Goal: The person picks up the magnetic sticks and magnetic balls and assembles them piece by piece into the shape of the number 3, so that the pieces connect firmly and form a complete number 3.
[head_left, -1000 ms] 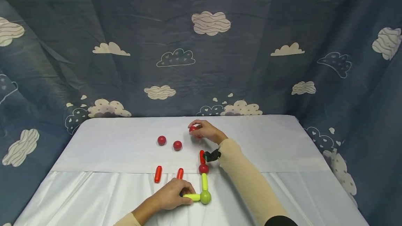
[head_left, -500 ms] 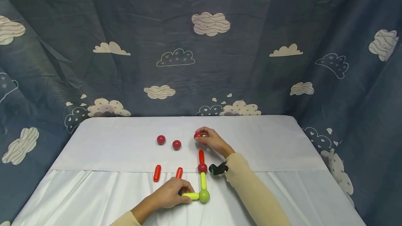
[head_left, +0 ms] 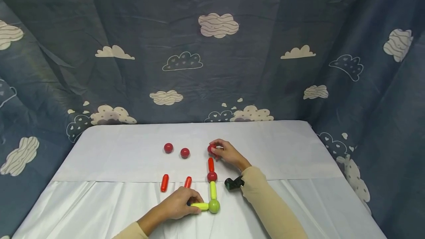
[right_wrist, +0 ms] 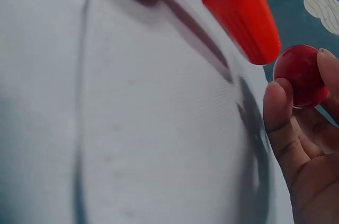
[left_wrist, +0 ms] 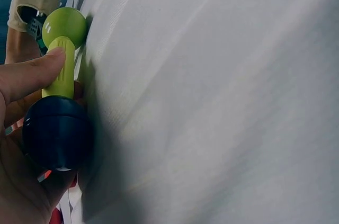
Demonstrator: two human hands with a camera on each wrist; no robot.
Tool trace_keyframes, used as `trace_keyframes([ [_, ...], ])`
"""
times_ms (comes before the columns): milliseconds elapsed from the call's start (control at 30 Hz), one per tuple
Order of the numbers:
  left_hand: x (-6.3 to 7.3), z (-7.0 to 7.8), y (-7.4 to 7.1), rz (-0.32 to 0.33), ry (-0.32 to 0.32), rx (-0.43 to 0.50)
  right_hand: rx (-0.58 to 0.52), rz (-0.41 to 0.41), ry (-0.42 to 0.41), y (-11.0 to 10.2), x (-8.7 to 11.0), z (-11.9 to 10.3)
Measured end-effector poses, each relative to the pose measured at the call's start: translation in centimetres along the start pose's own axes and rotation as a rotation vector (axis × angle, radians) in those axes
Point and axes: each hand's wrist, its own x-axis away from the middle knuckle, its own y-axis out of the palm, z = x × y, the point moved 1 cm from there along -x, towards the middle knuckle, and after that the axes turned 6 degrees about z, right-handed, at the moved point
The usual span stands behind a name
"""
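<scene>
A line of joined balls and rods lies on the white cloth: a green ball (head_left: 214, 206), a yellow-green rod (head_left: 213, 190), a red ball (head_left: 211, 176) and a red rod (head_left: 211, 164) pointing away from me. From the green ball a second yellow-green rod (left_wrist: 64, 73) runs left to a dark blue ball (left_wrist: 57, 133). My left hand (head_left: 180, 203) grips this rod and ball, thumb along the rod. Between thumb and fingers, my right hand (head_left: 230, 155) pinches another red ball (right_wrist: 299, 75), close to the free end of the red rod.
Two loose red balls, one at left (head_left: 168, 148) and one nearer the middle (head_left: 185, 153), lie toward the back. Closer in are a loose red rod (head_left: 164, 183) and another red rod (head_left: 187, 182) just beyond my left hand. A cloud-patterned curtain (head_left: 186, 84) hangs behind the table.
My right hand has brought its red ball nearer and slightly right, toward the red rod's end. The left hand keeps its hold with hardly any movement.
</scene>
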Motion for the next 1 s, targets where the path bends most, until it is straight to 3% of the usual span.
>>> trace_keyframes([
  [500,0.0,-0.1,0.0,0.008,0.005,0.023,0.188,0.078,-0.011,0.8,0.0,0.4],
  [1000,0.1,-0.1,0.0,0.005,0.012,0.014,0.31,0.063,-0.061,1.1,0.4,0.1],
])
